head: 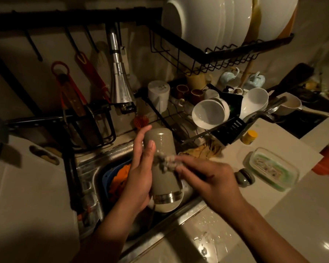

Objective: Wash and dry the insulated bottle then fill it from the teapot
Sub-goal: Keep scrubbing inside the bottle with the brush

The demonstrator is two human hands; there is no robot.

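Dim, warm light fills a kitchen corner. A pale countertop wraps a steel sink. Against the beige wall stands a black rack, white plates upright on its top shelf, bowls stacked lower right.

Left hand curled, right hand blurred

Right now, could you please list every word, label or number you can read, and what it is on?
Nothing here is legible.
On the white cup: dark marks on top, too blurred to read.
On the clear box: a printed label, also too blurred.
On the bottle: no lettering shows.
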